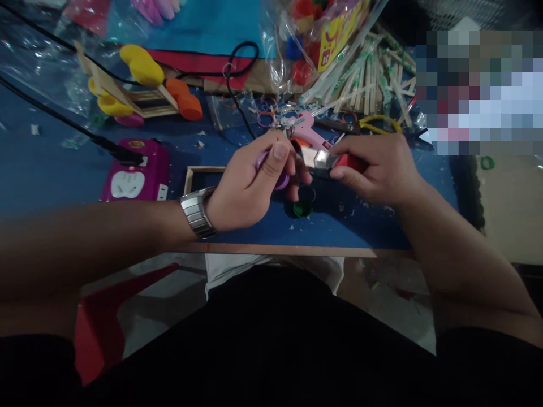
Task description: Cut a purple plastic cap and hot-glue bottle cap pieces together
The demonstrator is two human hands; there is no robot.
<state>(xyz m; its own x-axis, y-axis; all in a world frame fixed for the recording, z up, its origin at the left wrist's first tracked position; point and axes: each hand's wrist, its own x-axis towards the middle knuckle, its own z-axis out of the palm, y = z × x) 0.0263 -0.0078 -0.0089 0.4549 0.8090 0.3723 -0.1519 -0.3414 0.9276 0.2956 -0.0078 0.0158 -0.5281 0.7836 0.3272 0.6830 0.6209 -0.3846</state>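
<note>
My left hand, with a silver watch at the wrist, is closed around a purple ring-shaped piece. Close to its right, my right hand grips a red-handled cutter whose metal part points left toward the left fingertips. Beneath the hands a green round cap lies on the blue tabletop. Just behind them rests a pink glue gun. A rectangular frame of wooden sticks is partly hidden by my left hand.
On the left stand a purple power outlet box and a stick structure with yellow and orange pieces. Behind are a plastic bag of colourful pieces, many wooden sticks and black cables. Yellow-handled scissors lie behind my right hand.
</note>
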